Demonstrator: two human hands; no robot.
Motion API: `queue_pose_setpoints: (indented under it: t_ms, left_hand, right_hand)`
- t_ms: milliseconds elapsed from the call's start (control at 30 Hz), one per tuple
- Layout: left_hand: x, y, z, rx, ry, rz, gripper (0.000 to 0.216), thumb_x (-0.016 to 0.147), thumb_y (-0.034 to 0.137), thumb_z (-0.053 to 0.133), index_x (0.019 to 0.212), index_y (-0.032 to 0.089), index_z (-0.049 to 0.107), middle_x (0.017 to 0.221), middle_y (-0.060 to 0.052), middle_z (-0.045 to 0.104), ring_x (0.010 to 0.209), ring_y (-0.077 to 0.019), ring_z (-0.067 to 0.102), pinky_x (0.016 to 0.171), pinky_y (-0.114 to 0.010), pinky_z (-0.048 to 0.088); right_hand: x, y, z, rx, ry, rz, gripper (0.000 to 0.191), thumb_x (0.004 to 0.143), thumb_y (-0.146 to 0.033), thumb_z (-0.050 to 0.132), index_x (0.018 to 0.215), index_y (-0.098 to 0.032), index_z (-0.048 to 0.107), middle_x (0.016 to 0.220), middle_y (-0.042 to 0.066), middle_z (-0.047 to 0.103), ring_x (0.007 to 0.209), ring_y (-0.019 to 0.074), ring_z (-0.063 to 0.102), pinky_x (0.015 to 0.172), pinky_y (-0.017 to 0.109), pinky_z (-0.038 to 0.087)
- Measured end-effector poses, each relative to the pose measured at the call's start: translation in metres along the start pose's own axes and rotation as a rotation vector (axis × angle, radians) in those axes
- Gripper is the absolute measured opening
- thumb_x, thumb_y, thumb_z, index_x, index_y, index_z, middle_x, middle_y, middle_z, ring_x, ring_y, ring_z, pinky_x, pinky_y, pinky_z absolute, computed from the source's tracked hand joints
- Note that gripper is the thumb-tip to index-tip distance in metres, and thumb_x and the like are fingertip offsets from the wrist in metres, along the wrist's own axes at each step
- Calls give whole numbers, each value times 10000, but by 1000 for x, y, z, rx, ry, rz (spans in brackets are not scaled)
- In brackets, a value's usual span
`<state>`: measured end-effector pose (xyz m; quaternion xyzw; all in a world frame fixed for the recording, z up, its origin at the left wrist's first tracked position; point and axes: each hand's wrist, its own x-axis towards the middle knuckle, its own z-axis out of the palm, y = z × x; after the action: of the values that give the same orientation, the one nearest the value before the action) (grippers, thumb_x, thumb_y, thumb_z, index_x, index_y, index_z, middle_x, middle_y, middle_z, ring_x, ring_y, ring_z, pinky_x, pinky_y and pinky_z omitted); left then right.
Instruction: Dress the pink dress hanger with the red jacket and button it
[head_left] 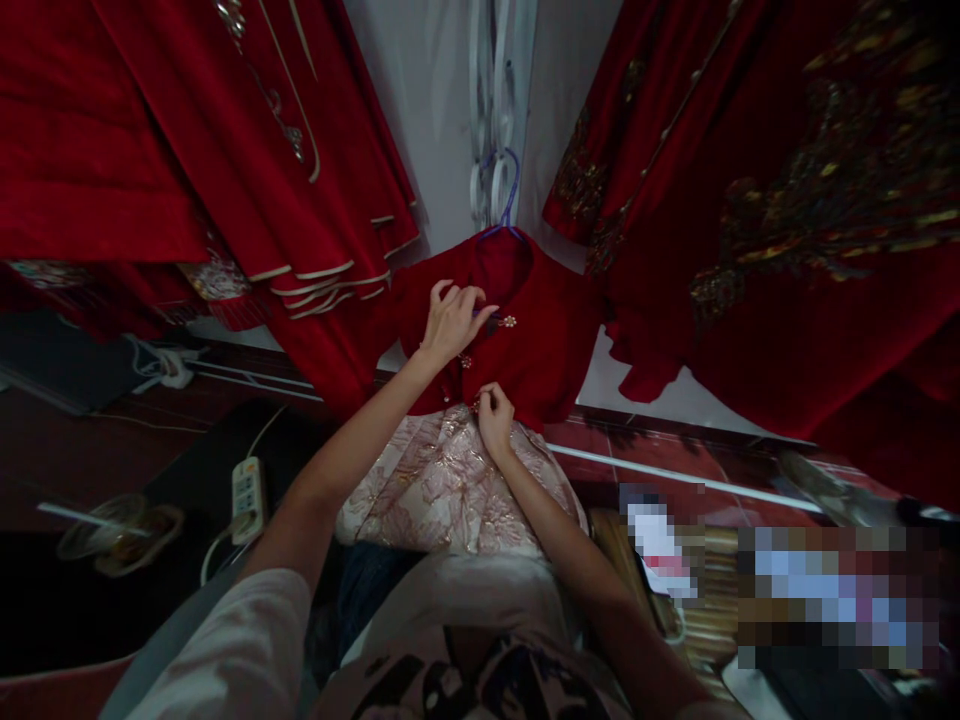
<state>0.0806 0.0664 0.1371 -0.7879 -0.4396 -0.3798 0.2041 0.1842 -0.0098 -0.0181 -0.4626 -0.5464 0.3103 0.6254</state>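
By the wall (pixel 427 120), right hand (pixel 496 422) pinches the red jacket (pixel 551 345) beneath; for left hand (pixel 452 322), hold unclear.

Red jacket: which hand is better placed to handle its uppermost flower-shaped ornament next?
Probably the left hand: it is close beside that ornament, while the right hand is lower, near the bottom edge of the jacket.

A purple hanger (pixel 515 180) with a red jacket (pixel 551 335) on it, a dark surface (pixel 214 455) with a power strip (pixel 248 490).

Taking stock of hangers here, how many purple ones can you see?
1. The purple hanger sticks up from the neck of the red top. Others may be hidden among the hanging clothes.
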Motion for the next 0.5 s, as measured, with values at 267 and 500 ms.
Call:
queue_pose_setpoints:
  t_ms: [267, 500]
  left_hand:
    - [-9, -9, 3, -63, 181, -322, 516, 854, 284, 549, 1317, 132, 380, 1335, -203, 428, 1297, -327, 386, 1093, -518, 292]
    - [-15, -42, 6, -109, 274, -508, 747, 730, 297, 699, 1331, 137, 286, 1436, -220, 262, 1396, -340, 222, 1166, -519, 195]
  right_hand:
    - [63, -50, -20, 209, 104, -26, 196, 830, -281, 470, 781, -173, 625, 595, -22, 572, 478, 97, 485, 509, 219, 417]
    - [93, -92, 12, 288, -38, -139, 421, 942, -470, 348, 1195, -198, 547, 1228, 114, 601, 1116, 184, 600, 980, 392, 487]
